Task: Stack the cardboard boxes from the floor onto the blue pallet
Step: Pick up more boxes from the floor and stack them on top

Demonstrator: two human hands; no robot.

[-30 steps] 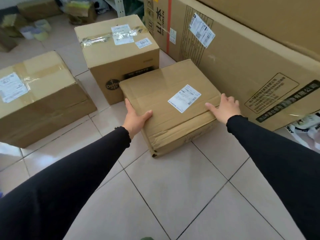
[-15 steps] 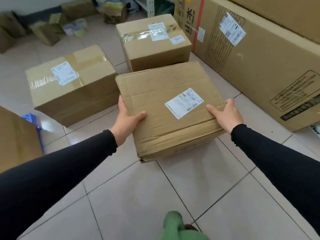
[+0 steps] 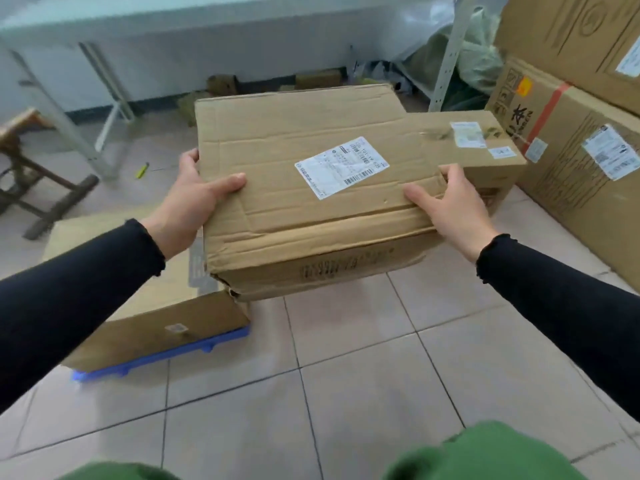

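Note:
I hold a creased cardboard box (image 3: 298, 188) with a white shipping label up in the air in front of me. My left hand (image 3: 188, 202) grips its left edge, thumb on top. My right hand (image 3: 450, 206) grips its right near corner. Below and to the left, the blue pallet (image 3: 162, 358) lies on the tiled floor with one flat cardboard box (image 3: 152, 317) on it; my left sleeve hides much of both. Another taped box (image 3: 485, 147) stands on the floor behind the held box, at the right.
Large printed cartons (image 3: 575, 161) are stacked along the right side. A wooden stool (image 3: 31, 168) stands at the far left beside a metal table leg (image 3: 83, 140). A yellow marker (image 3: 142, 169) lies on the tiles. Bags and small parcels sit against the back wall.
I have lifted the box off the floor and turned left; the blue pallet with its box now shows under my left arm. Both hands keep the same grip.

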